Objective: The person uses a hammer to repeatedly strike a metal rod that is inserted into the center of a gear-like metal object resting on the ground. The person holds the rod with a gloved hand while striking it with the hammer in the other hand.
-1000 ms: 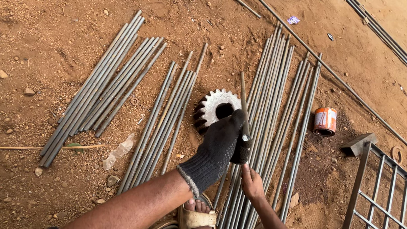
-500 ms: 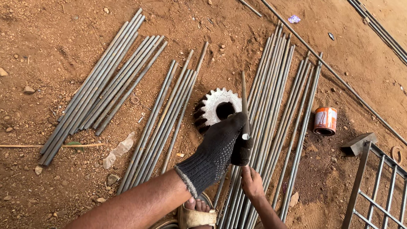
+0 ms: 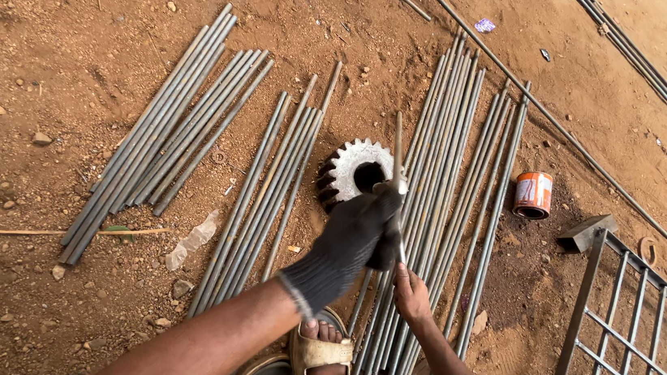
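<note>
Gloved left hand [image 3: 355, 234] and bare right hand [image 3: 411, 294] both closed, fingers curled.

Bare reddish-brown dirt ground [image 3: 76, 65] fills the view, dusty and scattered with small stones under flat daylight. A welded metal grille [image 3: 645, 340] lies at the lower right. A small orange tin can [image 3: 533, 194] stands on a darker patch of soil. Long thin rods [image 3: 646, 71] run diagonally across the upper right.

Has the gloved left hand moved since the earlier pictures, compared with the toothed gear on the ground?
No. The gloved left hand sits just below the gear as before, gripping the rod.
</note>
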